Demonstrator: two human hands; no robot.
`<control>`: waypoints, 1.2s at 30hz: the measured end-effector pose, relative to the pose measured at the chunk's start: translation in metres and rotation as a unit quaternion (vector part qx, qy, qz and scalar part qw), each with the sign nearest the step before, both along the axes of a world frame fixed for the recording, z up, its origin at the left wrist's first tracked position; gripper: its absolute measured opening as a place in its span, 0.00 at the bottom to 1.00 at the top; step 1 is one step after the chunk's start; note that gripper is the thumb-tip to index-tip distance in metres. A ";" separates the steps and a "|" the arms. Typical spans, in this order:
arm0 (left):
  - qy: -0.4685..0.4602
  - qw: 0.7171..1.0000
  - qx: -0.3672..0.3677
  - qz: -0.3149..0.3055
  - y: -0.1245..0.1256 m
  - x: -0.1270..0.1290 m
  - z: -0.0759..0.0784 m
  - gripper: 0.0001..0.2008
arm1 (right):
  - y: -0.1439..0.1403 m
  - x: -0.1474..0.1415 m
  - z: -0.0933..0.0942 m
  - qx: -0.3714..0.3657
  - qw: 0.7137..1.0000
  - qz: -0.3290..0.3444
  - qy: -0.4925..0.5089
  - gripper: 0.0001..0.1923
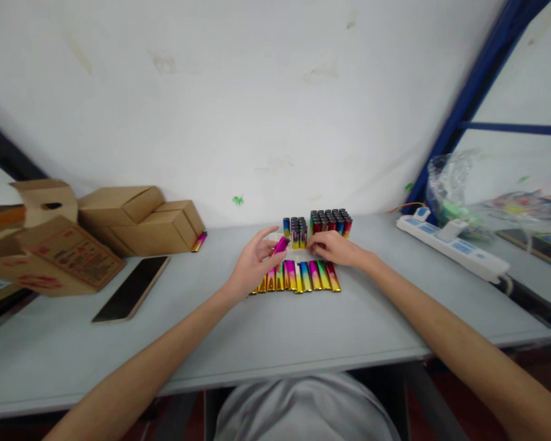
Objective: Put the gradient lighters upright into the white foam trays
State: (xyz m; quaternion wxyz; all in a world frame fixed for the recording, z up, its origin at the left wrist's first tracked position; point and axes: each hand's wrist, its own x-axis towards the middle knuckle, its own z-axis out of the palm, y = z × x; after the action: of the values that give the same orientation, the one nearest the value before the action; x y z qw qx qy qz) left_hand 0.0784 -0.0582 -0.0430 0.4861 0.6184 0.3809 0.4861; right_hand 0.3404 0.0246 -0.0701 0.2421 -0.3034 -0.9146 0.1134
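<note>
My left hand (pixel 256 260) pinches a shiny magenta lighter (pixel 281 245), held tilted above a row of lighters. That row of lighters (pixel 307 277) lies side by side on the table, metallic, fading from pink, blue, green or red into gold; my left hand covers part of its left end. My right hand (pixel 333 247) is closed, its curled fingertips beside a small upright cluster of lighters (pixel 298 231); whatever is between them is hidden. Behind that hand stands a larger upright block of lighters (pixel 330 220) with dark tops. Something clear, like plastic (pixel 294 253), lies between my hands.
Brown cardboard boxes (pixel 147 223) stand at the left, one open box (pixel 57 251) nearest. A lighter (pixel 199 241) lies beside them, and a dark phone (pixel 132 289) in front. At the right are a white power strip (pixel 454 245) and a clear plastic bag (pixel 452 184). A wall (pixel 275 110) closes the back.
</note>
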 end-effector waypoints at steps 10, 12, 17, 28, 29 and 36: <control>-0.010 0.997 -0.062 -0.035 -0.007 0.004 0.005 0.22 | 0.001 0.001 -0.001 -0.006 1.000 0.001 -0.002 0.15; 0.001 0.998 -0.061 -0.030 -0.008 0.003 0.008 0.25 | 0.001 0.001 -0.001 -0.007 1.000 0.002 -0.002 0.15; 0.047 0.999 -0.019 0.019 -0.010 0.001 0.009 0.28 | 0.002 0.002 -0.003 0.000 1.000 0.000 -0.003 0.14; 0.155 0.982 0.050 0.098 -0.005 -0.006 -0.003 0.20 | 0.003 0.002 -0.004 0.009 1.000 0.003 -0.004 0.14; 0.158 0.981 0.053 0.098 -0.005 -0.006 -0.003 0.20 | 0.002 0.002 -0.003 0.008 1.000 0.003 -0.004 0.14; 0.103 0.994 0.020 0.014 0.000 -0.007 -0.001 0.20 | 0.000 0.001 0.000 0.006 1.000 0.001 -0.012 0.14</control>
State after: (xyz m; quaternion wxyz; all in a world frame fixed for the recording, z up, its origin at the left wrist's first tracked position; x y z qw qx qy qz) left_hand 0.0709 -0.0580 -0.0436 0.4248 0.6698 0.4276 0.4337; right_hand 0.3415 0.0242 -0.0699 0.2329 -0.3024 -0.9184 0.1045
